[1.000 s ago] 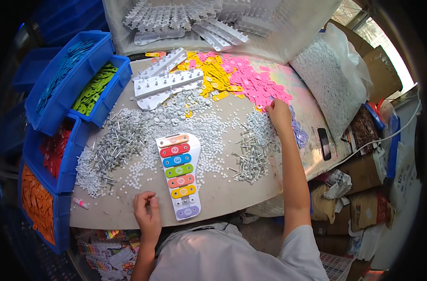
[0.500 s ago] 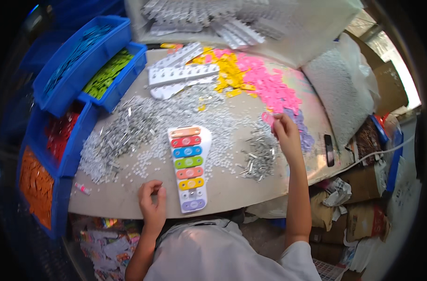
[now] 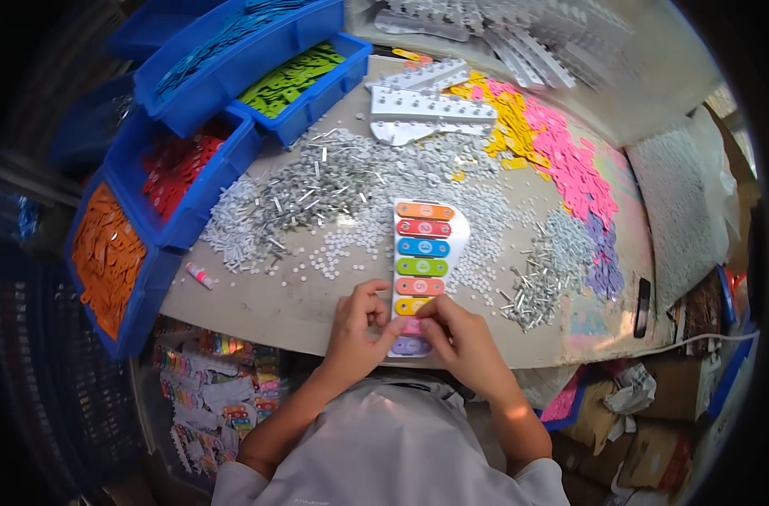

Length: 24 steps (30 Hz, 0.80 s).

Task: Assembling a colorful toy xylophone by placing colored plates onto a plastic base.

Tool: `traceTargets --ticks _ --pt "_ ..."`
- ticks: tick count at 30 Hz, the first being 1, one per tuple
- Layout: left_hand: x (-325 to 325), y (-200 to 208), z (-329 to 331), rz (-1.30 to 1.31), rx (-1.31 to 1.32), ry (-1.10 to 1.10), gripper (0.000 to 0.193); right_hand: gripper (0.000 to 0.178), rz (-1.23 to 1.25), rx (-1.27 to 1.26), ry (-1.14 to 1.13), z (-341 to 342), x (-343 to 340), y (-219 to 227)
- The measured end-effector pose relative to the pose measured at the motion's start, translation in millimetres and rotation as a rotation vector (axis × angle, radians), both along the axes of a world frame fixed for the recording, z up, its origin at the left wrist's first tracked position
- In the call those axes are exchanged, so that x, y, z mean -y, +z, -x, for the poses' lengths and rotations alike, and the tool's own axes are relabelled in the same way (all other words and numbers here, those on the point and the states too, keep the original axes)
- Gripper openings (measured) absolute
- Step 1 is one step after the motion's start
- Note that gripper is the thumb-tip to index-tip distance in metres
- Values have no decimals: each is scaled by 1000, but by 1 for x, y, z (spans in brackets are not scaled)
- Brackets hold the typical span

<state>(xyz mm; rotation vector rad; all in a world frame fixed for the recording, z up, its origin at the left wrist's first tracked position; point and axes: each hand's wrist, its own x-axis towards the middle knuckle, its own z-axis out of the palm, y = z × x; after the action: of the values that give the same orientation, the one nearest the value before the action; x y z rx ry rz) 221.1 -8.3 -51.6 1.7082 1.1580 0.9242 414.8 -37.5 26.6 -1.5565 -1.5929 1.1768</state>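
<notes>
A toy xylophone [image 3: 422, 266] with a white base and a row of coloured bars lies on the table in front of me. Near its close end, a pink bar [image 3: 411, 327] sits in the place between the yellow bar [image 3: 412, 306] and the purple bar [image 3: 411, 347]. My right hand [image 3: 462, 339] pinches the pink bar from the right, partly covering it. From the left, my left hand [image 3: 361, 327] has its fingers curled and its thumb on the same bar's other end.
Blue bins [image 3: 309, 94] of coloured bars stand at the left. Small metal pins [image 3: 532, 297] and white pieces [image 3: 342, 253] cover much of the table [image 3: 317, 312]. White bases [image 3: 431, 114] and yellow, pink and purple bar piles [image 3: 570, 160] lie farther back. A black phone [image 3: 642, 305] rests at the right.
My right hand has brought the pink bar from the right side of the table to the xylophone. My left hand has come onto the xylophone, and the view has shifted.
</notes>
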Motion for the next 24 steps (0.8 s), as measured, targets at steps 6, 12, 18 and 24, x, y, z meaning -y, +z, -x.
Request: traceTargets --ticks 6,12,18,24 --pt "-1 9 -2 29 9 -38 49 10 18 146 -91 0 12 -3" --pt "-3 9 -2 -30 -26 -36 49 16 124 113 -154 -8 12 -9" --pt "0 9 -2 -5 -19 -63 48 25 235 -171 -280 -21 12 -38" --pt "-14 12 31 -114 -5 162 34 20 -146 -1 -557 -42 31 -65"
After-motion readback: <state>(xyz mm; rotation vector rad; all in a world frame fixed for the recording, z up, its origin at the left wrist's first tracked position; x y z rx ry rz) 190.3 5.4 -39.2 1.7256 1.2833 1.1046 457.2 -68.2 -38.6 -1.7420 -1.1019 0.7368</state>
